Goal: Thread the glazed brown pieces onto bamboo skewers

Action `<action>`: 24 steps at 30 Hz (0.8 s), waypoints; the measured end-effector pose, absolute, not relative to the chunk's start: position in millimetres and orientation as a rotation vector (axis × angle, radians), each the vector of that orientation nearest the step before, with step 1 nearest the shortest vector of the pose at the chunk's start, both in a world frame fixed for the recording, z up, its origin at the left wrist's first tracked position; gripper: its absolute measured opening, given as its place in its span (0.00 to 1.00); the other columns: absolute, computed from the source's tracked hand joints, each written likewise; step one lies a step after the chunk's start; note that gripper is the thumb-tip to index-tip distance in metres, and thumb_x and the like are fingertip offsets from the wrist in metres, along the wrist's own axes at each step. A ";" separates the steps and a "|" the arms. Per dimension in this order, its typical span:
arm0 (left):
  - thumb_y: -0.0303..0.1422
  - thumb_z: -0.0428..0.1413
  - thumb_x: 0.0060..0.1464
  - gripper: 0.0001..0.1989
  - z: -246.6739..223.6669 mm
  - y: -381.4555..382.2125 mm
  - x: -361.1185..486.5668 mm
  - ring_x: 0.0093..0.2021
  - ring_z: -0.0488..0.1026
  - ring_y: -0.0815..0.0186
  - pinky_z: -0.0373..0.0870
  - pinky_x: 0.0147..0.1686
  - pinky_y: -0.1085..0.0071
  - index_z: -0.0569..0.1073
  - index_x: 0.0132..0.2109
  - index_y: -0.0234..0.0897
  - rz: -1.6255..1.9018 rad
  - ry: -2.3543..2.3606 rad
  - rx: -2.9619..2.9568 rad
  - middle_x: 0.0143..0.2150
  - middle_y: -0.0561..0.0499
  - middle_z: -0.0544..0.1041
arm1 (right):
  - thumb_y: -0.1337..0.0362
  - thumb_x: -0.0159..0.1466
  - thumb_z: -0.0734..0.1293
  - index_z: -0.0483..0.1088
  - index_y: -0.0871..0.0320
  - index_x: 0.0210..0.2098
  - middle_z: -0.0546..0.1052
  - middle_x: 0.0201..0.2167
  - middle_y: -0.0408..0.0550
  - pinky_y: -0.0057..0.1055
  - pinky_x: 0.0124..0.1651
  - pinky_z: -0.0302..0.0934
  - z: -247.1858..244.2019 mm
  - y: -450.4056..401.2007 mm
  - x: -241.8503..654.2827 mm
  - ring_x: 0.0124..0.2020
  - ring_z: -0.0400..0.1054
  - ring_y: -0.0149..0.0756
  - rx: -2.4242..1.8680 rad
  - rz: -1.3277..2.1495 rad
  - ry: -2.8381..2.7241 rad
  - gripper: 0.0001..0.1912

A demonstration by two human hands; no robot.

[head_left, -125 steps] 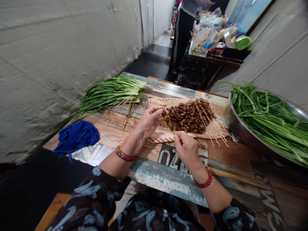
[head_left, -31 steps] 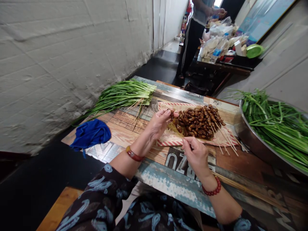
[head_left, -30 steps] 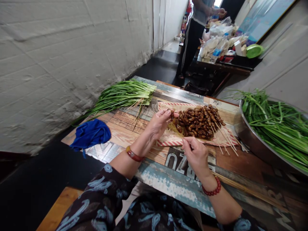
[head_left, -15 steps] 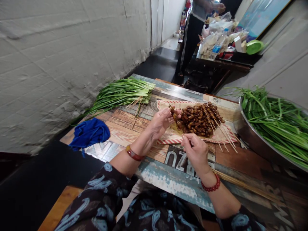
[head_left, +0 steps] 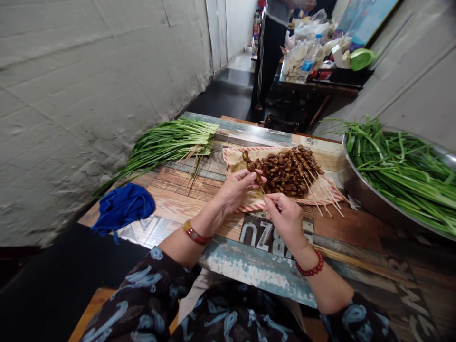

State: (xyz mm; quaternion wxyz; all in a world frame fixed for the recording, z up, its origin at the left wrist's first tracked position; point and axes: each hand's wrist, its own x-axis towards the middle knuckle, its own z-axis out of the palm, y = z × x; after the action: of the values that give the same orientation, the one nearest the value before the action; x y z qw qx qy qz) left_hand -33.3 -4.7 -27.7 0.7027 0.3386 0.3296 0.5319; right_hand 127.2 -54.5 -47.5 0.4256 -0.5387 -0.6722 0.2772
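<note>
My left hand (head_left: 239, 188) is closed around a loaded skewer (head_left: 251, 165) of glossy dark brown pieces; they resemble insect pupae, but I cannot be sure. The skewer slants up and away to the left. Its bare lower end is pinched between thumb and finger of my right hand (head_left: 285, 214). Just beyond both hands, a heap of the same brown pieces (head_left: 281, 172) lies on a paper sheet (head_left: 235, 153) with a red-striped edge. Several finished skewers rest at the heap's right side, their bare sticks (head_left: 326, 194) pointing toward me.
A bundle of green chives (head_left: 167, 142) lies at the left with thin sticks (head_left: 188, 161) on it. In front is a blue cloth (head_left: 123, 206). A metal basin (head_left: 370, 192) of greens stands right, near loose bamboo sticks (head_left: 359, 268). Another person (head_left: 267, 52) stands behind, beside a cluttered table.
My left fingers have closed in around the brown pieces, and the skewer's loaded tip now shows above them. My right hand keeps its pinch on the stick. The whole view has shifted slightly.
</note>
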 end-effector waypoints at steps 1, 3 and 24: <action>0.39 0.67 0.44 0.15 -26.8 -4.0 -34.7 0.38 0.75 0.66 0.66 0.42 0.70 0.78 0.38 0.34 1.218 0.743 0.740 0.34 0.48 0.80 | 0.58 0.66 0.63 0.72 0.56 0.36 0.76 0.21 0.40 0.27 0.26 0.61 -47.5 -55.1 126.7 0.18 0.68 0.30 -1.345 0.709 -1.680 0.10; 0.39 0.67 0.44 0.15 -25.2 -2.8 -37.1 0.37 0.75 0.68 0.66 0.41 0.71 0.78 0.37 0.34 1.273 0.759 0.716 0.33 0.49 0.79 | 0.58 0.66 0.62 0.71 0.56 0.36 0.75 0.21 0.40 0.27 0.26 0.61 -48.5 -56.4 125.8 0.18 0.68 0.30 -1.341 0.728 -1.685 0.10; 0.45 0.64 0.48 0.19 -15.0 2.8 -49.3 0.38 0.75 0.67 0.67 0.39 0.72 0.75 0.42 0.36 1.342 0.787 0.666 0.39 0.46 0.80 | 0.58 0.67 0.61 0.69 0.56 0.34 0.73 0.20 0.40 0.26 0.24 0.58 -47.3 -59.6 124.9 0.19 0.65 0.30 -1.323 0.777 -1.712 0.11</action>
State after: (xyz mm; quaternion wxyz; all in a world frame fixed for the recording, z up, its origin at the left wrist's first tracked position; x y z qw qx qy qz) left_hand -49.3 2.8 -15.0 0.6629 0.2945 0.3480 0.5940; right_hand 124.9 -59.6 -47.3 0.4088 -0.5253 -0.6797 0.3082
